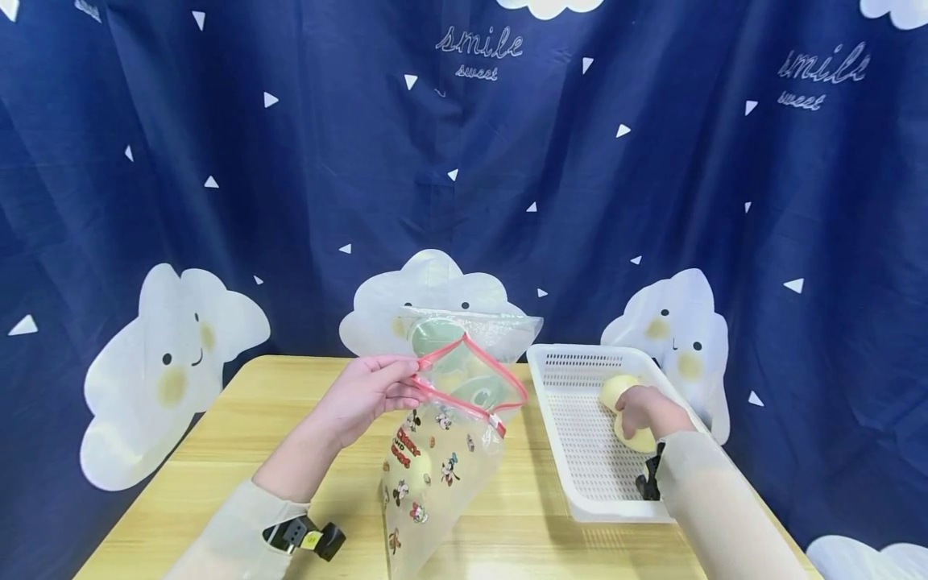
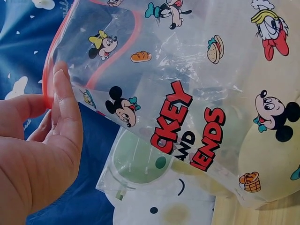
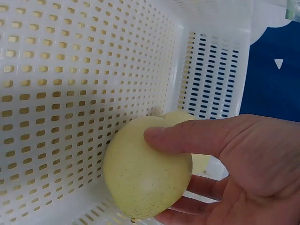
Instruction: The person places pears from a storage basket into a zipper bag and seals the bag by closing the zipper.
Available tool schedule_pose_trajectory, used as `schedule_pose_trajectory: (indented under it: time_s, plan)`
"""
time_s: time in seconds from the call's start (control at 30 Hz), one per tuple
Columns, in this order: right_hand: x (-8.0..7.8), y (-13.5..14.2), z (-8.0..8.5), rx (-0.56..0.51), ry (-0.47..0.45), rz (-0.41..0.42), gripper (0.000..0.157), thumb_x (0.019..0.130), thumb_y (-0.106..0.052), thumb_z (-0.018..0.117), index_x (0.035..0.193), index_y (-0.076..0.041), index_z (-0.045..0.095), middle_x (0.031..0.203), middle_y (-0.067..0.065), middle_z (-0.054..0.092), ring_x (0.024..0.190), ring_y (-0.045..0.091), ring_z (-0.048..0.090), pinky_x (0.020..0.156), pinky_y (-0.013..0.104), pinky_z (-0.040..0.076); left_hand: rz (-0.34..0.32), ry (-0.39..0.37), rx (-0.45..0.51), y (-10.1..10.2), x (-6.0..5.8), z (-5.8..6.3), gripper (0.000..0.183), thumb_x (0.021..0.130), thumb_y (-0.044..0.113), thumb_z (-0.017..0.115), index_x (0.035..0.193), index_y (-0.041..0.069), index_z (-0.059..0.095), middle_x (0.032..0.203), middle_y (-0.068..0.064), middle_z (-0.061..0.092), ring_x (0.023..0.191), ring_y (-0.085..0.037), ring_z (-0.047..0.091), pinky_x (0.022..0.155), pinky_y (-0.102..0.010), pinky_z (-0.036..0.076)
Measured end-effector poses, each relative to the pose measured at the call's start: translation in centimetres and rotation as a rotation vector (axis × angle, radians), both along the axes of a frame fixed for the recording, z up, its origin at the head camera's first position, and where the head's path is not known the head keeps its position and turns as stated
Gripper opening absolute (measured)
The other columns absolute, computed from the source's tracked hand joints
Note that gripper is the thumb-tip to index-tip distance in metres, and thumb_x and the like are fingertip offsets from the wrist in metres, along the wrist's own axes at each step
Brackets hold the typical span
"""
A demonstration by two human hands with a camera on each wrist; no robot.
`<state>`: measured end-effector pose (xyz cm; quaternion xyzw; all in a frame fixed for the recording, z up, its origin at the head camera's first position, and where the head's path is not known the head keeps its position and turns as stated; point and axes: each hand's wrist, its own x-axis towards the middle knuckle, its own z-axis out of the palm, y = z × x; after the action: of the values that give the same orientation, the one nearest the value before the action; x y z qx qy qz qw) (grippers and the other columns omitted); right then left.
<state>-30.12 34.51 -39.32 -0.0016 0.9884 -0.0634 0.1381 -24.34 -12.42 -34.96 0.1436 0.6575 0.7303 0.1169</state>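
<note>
My left hand pinches the red-edged mouth of a clear zip bag with cartoon figures printed on it. The bag's mouth gapes, and a pale yellow round shape shows through its side in the left wrist view. In the white basket, my right hand grips a pale yellow pear, thumb on top and fingers curled beneath. Close against it lies a second pear, partly hidden behind the held one in the right wrist view.
Behind the zip bag stands clear plastic with green shapes. The basket, with its slotted walls, stands at the right of the wooden table. A dark blue curtain with white clouds hangs behind the table's far edge.
</note>
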Motion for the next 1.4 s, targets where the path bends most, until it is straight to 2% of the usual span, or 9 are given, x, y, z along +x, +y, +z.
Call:
schedule_pose_trajectory:
  time_s: [0.17, 0.3, 0.5, 0.67, 0.73, 0.83, 0.97, 1.1, 1.4]
  plan:
    - [0.3, 0.0, 0.0, -0.03, -0.043, -0.014, 0.058, 0.078, 0.005, 0.08, 0.135, 0.004, 0.07, 0.14, 0.023, 0.069, 0.115, 0.034, 0.063, 0.114, 0.054, 0.052, 0.002, -0.002, -0.004, 0.0, 0.0, 0.0, 0.036, 0.111, 0.011, 0.063, 0.134, -0.017, 0.065, 0.091, 0.0, 0.081, 0.081, -0.009, 0.078, 0.082, -0.024, 0.067]
    - [0.3, 0.3, 0.1, -0.034, -0.031, 0.003, 0.057, 0.077, 0.006, 0.082, 0.133, 0.005, 0.072, 0.135, 0.022, 0.072, 0.111, 0.032, 0.063, 0.112, 0.052, 0.054, 0.002, -0.003, -0.009, 0.1, 0.0, 0.0, 0.038, 0.111, 0.012, 0.063, 0.135, -0.017, 0.065, 0.09, 0.0, 0.081, 0.081, -0.009, 0.078, 0.082, -0.024, 0.067]
    - [0.6, 0.8, 0.3, -0.125, -0.002, 0.026, 0.059, 0.074, 0.003, 0.081, 0.132, 0.006, 0.072, 0.126, 0.022, 0.073, 0.103, 0.03, 0.064, 0.097, 0.048, 0.059, 0.007, 0.002, -0.02, 0.0, 0.0, -0.1, 0.038, 0.111, 0.012, 0.063, 0.137, -0.016, 0.065, 0.092, 0.0, 0.081, 0.082, -0.01, 0.079, 0.083, -0.024, 0.067]
    - [0.6, 0.7, 0.9, -0.191, 0.016, 0.024, 0.061, 0.08, -0.005, 0.083, 0.139, 0.006, 0.067, 0.119, 0.023, 0.07, 0.092, 0.029, 0.064, 0.076, 0.044, 0.062, 0.01, 0.002, -0.02, 0.0, -0.1, -0.1, 0.038, 0.111, 0.012, 0.063, 0.137, -0.016, 0.065, 0.094, 0.0, 0.082, 0.083, -0.01, 0.079, 0.083, -0.024, 0.067]
    - [0.5, 0.7, 1.1, -0.196, 0.051, 0.051, 0.062, 0.082, -0.008, 0.084, 0.139, 0.007, 0.067, 0.117, 0.024, 0.071, 0.088, 0.027, 0.064, 0.074, 0.039, 0.06, 0.011, 0.002, -0.02, 0.0, -0.1, -0.1, 0.038, 0.111, 0.012, 0.063, 0.137, -0.016, 0.064, 0.094, 0.0, 0.082, 0.083, -0.011, 0.079, 0.083, -0.024, 0.067]
    - [0.4, 0.6, 1.4, -0.229, 0.113, 0.064, 0.064, 0.083, -0.01, 0.087, 0.14, 0.007, 0.065, 0.12, 0.028, 0.072, 0.091, 0.029, 0.063, 0.08, 0.037, 0.055, 0.01, -0.001, -0.021, 0.0, 0.0, -0.1, 0.039, 0.111, 0.013, 0.063, 0.138, -0.016, 0.064, 0.094, 0.0, 0.082, 0.083, -0.01, 0.079, 0.083, -0.024, 0.067]
    - [0.6, 0.3, 1.9, -0.308, 0.211, 0.049, 0.068, 0.087, -0.013, 0.088, 0.147, 0.006, 0.061, 0.138, 0.037, 0.066, 0.11, 0.041, 0.067, 0.094, 0.049, 0.057, 0.011, -0.008, -0.016, 0.0, 0.1, 0.0, 0.041, 0.111, 0.013, 0.063, 0.139, -0.017, 0.063, 0.093, 0.0, 0.081, 0.084, -0.01, 0.078, 0.084, -0.024, 0.067]
    - [1.1, -0.4, 2.3, -0.42, 0.301, 0.017, 0.071, 0.095, -0.018, 0.084, 0.156, 0.002, 0.054, 0.151, 0.043, 0.054, 0.13, 0.055, 0.061, 0.101, 0.06, 0.056, 0.012, -0.009, -0.011, 0.0, 0.2, 0.1, 0.041, 0.111, 0.013, 0.063, 0.139, -0.017, 0.062, 0.093, 0.0, 0.081, 0.084, -0.01, 0.078, 0.084, -0.024, 0.067]
    - [2.5, -2.8, 3.4, -0.661, 0.48, -0.021, 0.076, 0.101, -0.025, 0.082, 0.165, -0.008, 0.046, 0.163, 0.029, 0.052, 0.14, 0.052, 0.061, 0.094, 0.035, 0.062, 0.018, -0.007, -0.013, -0.1, 0.2, 0.1, 0.039, 0.111, 0.012, 0.063, 0.138, -0.016, 0.064, 0.093, 0.0, 0.082, 0.084, -0.01, 0.079, 0.083, -0.024, 0.067]
